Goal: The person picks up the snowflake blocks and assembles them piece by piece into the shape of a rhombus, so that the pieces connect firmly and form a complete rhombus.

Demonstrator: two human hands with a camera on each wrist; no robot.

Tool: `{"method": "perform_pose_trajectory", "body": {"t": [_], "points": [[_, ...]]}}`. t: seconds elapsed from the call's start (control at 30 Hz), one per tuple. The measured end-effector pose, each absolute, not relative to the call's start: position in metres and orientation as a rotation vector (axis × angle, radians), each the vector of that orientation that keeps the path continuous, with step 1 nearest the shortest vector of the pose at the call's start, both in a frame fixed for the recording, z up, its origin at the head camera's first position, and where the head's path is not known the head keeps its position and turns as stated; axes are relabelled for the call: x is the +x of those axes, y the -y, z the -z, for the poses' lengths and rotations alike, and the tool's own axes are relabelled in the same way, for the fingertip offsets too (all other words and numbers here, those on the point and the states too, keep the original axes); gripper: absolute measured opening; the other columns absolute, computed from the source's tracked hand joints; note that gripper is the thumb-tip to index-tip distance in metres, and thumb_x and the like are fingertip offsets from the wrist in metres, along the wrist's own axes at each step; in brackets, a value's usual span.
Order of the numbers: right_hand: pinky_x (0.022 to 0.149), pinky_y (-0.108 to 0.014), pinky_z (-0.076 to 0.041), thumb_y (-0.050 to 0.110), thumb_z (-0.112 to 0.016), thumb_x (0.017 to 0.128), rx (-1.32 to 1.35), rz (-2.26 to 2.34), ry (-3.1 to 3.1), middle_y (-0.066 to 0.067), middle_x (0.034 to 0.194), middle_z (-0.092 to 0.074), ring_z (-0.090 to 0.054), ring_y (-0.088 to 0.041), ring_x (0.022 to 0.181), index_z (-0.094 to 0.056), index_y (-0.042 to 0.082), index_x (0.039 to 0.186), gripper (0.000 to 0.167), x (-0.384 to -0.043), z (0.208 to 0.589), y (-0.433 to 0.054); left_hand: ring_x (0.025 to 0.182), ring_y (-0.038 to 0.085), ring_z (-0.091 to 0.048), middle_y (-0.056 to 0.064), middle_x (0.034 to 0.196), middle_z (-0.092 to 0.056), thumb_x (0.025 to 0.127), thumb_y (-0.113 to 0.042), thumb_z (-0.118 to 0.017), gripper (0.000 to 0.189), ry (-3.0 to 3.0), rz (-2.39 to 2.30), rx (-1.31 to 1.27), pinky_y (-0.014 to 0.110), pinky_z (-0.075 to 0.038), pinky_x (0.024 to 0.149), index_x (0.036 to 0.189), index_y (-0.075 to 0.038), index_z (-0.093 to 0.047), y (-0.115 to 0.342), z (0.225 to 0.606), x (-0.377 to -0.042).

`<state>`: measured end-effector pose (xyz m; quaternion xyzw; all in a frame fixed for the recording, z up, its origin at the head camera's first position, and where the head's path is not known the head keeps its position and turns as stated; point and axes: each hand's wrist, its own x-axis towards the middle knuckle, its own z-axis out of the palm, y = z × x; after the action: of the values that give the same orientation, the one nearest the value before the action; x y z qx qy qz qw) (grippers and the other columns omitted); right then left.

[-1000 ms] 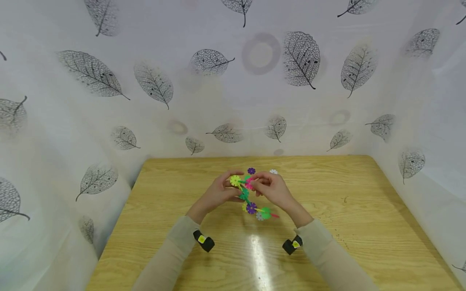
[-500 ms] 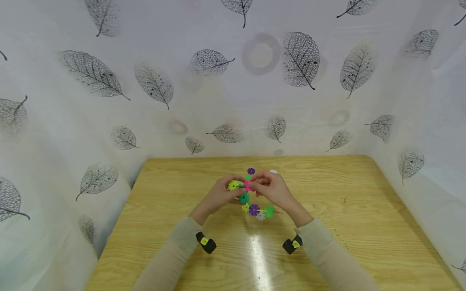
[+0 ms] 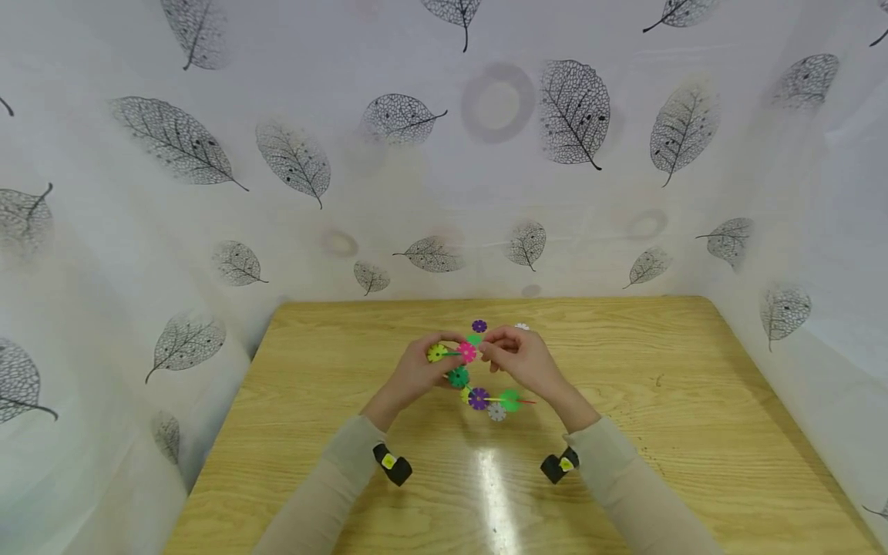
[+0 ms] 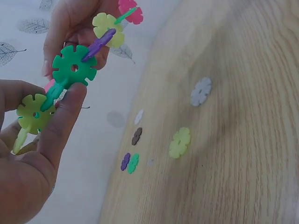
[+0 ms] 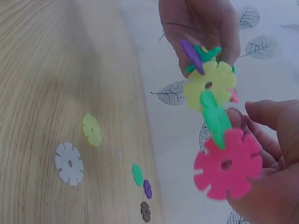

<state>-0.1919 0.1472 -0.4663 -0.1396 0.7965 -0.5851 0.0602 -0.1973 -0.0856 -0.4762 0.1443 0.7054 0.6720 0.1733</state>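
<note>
My left hand (image 3: 416,374) pinches a chain of interlocking plastic snowflake discs between thumb and fingers. Near its fingertips in the head view are a yellow disc (image 3: 437,352) and a pink disc (image 3: 466,352), joined by a green one seen edge-on. From a dark green disc (image 4: 74,67), the chain runs through a purple one (image 4: 99,44) and a yellow one (image 4: 110,29) to a pink end disc (image 5: 229,164), which hangs free. Just right of the pink disc in the grip, my right hand (image 3: 519,356) hovers with loosely bent fingers, nothing visible between them.
Loose discs lie on the wooden table (image 3: 333,478): a white disc (image 5: 69,163) and a yellow disc (image 4: 180,143) below the chain. Further back are a green disc (image 4: 133,163), a purple disc (image 3: 479,326), a brown disc (image 4: 136,136) and a white disc (image 4: 139,116). Leaf-patterned cloth (image 3: 444,193) surrounds the table.
My right fingers pinched the pink disc and have now come off it. The left hand has closed its fingers further over the chain, and the pink disc has shifted slightly left.
</note>
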Motion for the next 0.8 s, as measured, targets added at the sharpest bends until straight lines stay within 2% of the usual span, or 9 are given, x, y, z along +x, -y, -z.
{"method": "perform_pose_trajectory", "body": {"t": [0.13, 0.2, 0.33, 0.47, 0.67, 0.8], "points": [[0.07, -0.027, -0.062, 0.02, -0.068, 0.105, -0.392, 1.762, -2.429, -0.028, 0.102, -0.074, -0.071, -0.022, 0.076, -0.072, -0.001, 0.115, 0.024, -0.193, 0.466, -0.153, 0.071, 0.017, -0.074, 0.033, 0.117, -0.065, 0.102, -0.004, -0.066, 0.039, -2.023, -1.905, 0.39, 0.066, -0.062, 0.085, 0.14, -0.002, -0.062, 0.091, 0.475, -0.199], [0.07, -0.026, -0.061, 0.02, -0.068, 0.104, -0.376, 1.755, -2.436, -0.027, 0.102, -0.075, -0.07, -0.018, 0.075, -0.072, -0.001, 0.115, 0.023, -0.193, 0.467, -0.156, 0.072, 0.017, -0.074, 0.029, 0.114, -0.067, 0.102, -0.004, -0.067, 0.038, -2.036, -1.904, 0.381, 0.066, -0.062, 0.085, 0.139, -0.003, -0.062, 0.093, 0.475, -0.2], [0.067, -0.025, -0.06, 0.02, -0.068, 0.105, -0.345, 1.729, -2.454, -0.025, 0.099, -0.075, -0.07, -0.024, 0.075, -0.071, -0.001, 0.113, 0.024, -0.194, 0.472, -0.162, 0.074, 0.017, -0.074, 0.021, 0.112, -0.069, 0.102, -0.005, -0.067, 0.037, -2.053, -1.904, 0.366, 0.064, -0.063, 0.085, 0.138, -0.004, -0.063, 0.098, 0.474, -0.202], [0.066, -0.029, -0.06, 0.022, -0.068, 0.104, -0.324, 1.685, -2.466, -0.026, 0.099, -0.075, -0.071, -0.034, 0.078, -0.072, -0.001, 0.113, 0.025, -0.193, 0.479, -0.168, 0.075, 0.017, -0.073, 0.025, 0.122, -0.066, 0.103, -0.005, -0.066, 0.036, -2.06, -1.914, 0.361, 0.062, -0.064, 0.085, 0.139, -0.004, -0.063, 0.103, 0.473, -0.203], [0.068, -0.033, -0.062, 0.021, -0.069, 0.104, -0.331, 1.651, -2.453, -0.023, 0.098, -0.074, -0.068, -0.019, 0.075, -0.072, 0.001, 0.11, 0.022, -0.189, 0.489, -0.174, 0.08, 0.017, -0.071, 0.021, 0.139, -0.061, 0.103, -0.007, -0.066, 0.034, -2.061, -1.94, 0.347, 0.052, -0.068, 0.081, 0.137, -0.008, -0.065, 0.109, 0.472, -0.206], [0.067, -0.037, -0.063, 0.018, -0.07, 0.103, -0.342, 1.606, -2.462, -0.018, 0.096, -0.075, -0.068, -0.02, 0.077, -0.073, 0.0, 0.111, 0.02, -0.185, 0.497, -0.176, 0.079, 0.016, -0.071, 0.022, 0.142, -0.058, 0.103, -0.006, -0.066, 0.036, -2.064, -1.961, 0.358, 0.05, -0.068, 0.08, 0.139, -0.006, -0.063, 0.113, 0.472, -0.208]]}}
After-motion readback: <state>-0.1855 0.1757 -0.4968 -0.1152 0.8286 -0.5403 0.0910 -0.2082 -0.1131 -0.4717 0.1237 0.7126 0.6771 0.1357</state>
